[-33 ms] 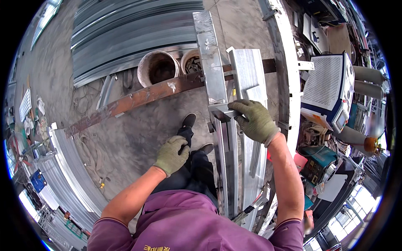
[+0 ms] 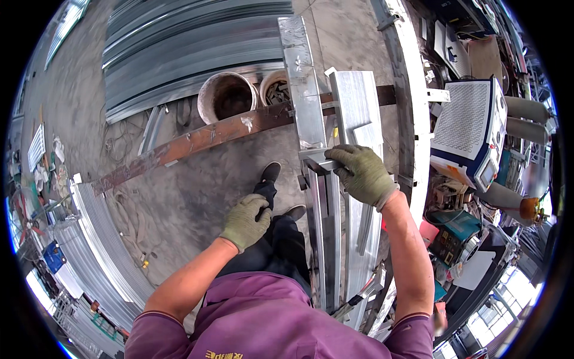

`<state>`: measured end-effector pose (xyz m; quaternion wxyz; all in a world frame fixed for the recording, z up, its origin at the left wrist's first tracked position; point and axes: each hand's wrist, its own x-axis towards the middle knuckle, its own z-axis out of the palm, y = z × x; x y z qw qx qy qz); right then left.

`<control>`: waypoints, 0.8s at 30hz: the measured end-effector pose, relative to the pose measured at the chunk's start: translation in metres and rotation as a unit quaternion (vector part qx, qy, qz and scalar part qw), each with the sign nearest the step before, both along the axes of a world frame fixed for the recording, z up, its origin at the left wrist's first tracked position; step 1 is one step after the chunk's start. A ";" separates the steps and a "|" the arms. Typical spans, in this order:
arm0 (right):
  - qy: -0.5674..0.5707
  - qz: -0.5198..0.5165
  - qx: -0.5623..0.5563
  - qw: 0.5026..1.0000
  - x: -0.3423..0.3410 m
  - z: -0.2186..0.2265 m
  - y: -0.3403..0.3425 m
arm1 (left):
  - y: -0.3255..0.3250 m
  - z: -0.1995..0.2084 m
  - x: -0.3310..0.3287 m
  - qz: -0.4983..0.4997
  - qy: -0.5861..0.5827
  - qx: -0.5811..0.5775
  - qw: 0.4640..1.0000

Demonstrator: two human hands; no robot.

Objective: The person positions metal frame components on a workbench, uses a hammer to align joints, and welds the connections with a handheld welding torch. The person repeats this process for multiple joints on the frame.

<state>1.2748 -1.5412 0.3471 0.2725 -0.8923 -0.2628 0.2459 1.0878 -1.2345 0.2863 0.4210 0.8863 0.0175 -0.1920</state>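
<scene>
My right hand (image 2: 366, 175), in an olive work glove, has its fingers closed on the near right end of a short silvery metal piece (image 2: 317, 158). This piece lies crosswise over a long galvanized beam (image 2: 302, 78), at the beam's near end. Narrow parallel metal rails (image 2: 330, 251) run from there toward my body. A wider galvanized channel (image 2: 356, 99) lies just right of the beam. My left hand (image 2: 246, 222), gloved alike, hangs over my dark trousers, touching no workpiece. Its fingers are loosely curled, with a gap at the thumb and nothing seen in it.
A rusty crossbar (image 2: 203, 137) runs beneath the beam. Behind it stand two buckets, one large (image 2: 206, 99) and one holding metal scraps (image 2: 264, 90). Stacked metal profiles lie far left (image 2: 191, 45) and near left (image 2: 101, 239). A white-and-blue machine (image 2: 463, 116) stands right.
</scene>
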 end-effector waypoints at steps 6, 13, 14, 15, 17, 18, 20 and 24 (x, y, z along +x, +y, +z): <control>-0.008 0.050 -0.058 0.997 -0.006 -0.013 0.009 | 0.000 -0.008 0.006 0.011 -0.014 -0.010 1.000; -0.013 0.070 -0.145 0.987 -0.011 -0.014 0.026 | -0.025 -0.007 0.046 0.014 -0.046 -0.041 0.998; -0.022 0.070 -0.150 0.986 -0.015 -0.015 0.026 | -0.029 -0.007 0.049 0.015 -0.054 -0.039 0.998; -0.032 0.069 -0.155 0.985 -0.017 -0.017 0.026 | -0.034 -0.007 0.053 0.016 -0.063 -0.038 0.997; -0.027 0.066 -0.134 0.988 -0.015 -0.025 0.023 | -0.046 -0.007 0.060 0.017 -0.094 -0.046 0.994; -0.026 0.063 -0.124 0.990 -0.014 -0.027 0.022 | -0.052 -0.008 0.065 0.018 -0.118 -0.056 0.991; -0.015 0.070 -0.126 0.989 -0.012 -0.025 0.023 | -0.062 -0.009 0.076 0.000 -0.141 -0.072 0.987; 0.008 0.055 -0.125 0.991 -0.011 -0.021 0.021 | -0.082 -0.006 0.106 -0.039 -0.127 -0.144 0.981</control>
